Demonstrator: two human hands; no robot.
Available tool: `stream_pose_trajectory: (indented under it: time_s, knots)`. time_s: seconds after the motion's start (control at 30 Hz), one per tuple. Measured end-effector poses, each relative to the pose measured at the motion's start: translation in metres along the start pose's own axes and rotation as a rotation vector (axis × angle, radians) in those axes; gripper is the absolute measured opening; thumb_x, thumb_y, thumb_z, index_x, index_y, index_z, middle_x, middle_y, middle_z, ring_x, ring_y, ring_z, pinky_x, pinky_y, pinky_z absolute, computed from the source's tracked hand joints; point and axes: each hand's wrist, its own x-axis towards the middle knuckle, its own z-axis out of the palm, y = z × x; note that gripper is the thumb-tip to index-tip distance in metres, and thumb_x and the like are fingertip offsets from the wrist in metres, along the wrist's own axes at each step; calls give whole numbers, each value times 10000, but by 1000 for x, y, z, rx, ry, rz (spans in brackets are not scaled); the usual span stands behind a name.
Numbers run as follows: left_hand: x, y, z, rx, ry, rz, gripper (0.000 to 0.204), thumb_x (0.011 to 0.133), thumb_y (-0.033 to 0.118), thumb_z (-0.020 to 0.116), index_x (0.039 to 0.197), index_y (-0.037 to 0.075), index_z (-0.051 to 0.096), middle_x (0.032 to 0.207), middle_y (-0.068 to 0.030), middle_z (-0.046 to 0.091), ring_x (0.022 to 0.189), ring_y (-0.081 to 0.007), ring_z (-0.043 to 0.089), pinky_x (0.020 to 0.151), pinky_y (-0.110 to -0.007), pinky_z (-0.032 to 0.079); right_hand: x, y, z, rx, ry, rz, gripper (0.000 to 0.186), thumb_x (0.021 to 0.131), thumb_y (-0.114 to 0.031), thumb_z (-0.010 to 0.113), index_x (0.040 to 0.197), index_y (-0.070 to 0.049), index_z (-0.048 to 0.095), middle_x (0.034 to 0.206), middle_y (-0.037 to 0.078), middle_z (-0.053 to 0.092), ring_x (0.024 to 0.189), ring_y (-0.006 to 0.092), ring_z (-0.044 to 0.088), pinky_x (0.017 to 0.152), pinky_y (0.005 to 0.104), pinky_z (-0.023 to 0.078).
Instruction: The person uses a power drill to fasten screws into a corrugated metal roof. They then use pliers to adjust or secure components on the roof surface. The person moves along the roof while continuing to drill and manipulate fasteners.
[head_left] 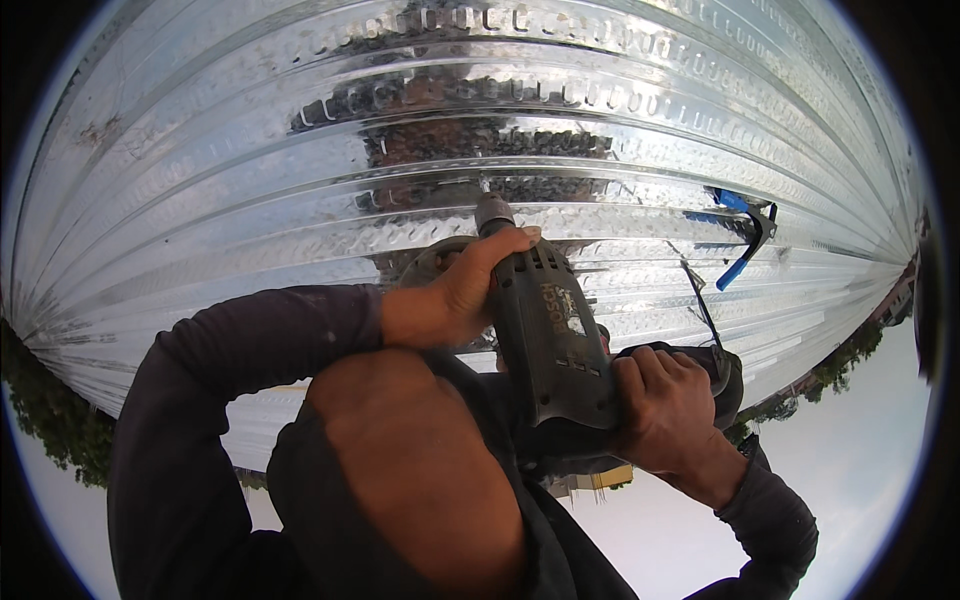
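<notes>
Both of my hands are wrapped round a dark power drill (553, 335), which slants away from me over a ribbed, shiny metal sheet (300, 185). My left hand (450, 295) grips the front of the drill's body just behind the chuck (492, 212), with its thumb on top. At the rear, my right hand (670, 405) is closed round the handle; the trigger is hidden. A short bit or driver tip (485, 185) points at the sheet's ridges. Whether it touches the metal I cannot tell. A dark rounded shape shows partly behind my left hand.
Right of the drill lies a blue-and-black hand tool (745, 235) on the sheet. A thin dark strip (700, 295) stands between it and my right hand. My bent bare knee (415, 470) is close below the drill. Trees (50, 415) and sky show beyond the sheet's edges.
</notes>
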Motion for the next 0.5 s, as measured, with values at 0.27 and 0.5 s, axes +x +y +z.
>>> stream_pose_trajectory:
  time_s: [0.27,0.5]
  knots:
    - [0,10,6,-44,-57,-31,400,903,469,636,1077,110,644,992,-98,689,932,-220,663,885,-372,520,13,1,-29,42,-60,74,512,581,-320,860,904,-44,575,814,100,601,741,275,691,641,401,535]
    - [7,-4,-11,-3,-9,2,460,943,449,608,1110,25,670,1013,-140,722,902,-262,700,878,-417,567,0,-8,3,-2,26,8,202,732,-132,646,891,-34,569,812,120,578,690,255,644,617,403,515]
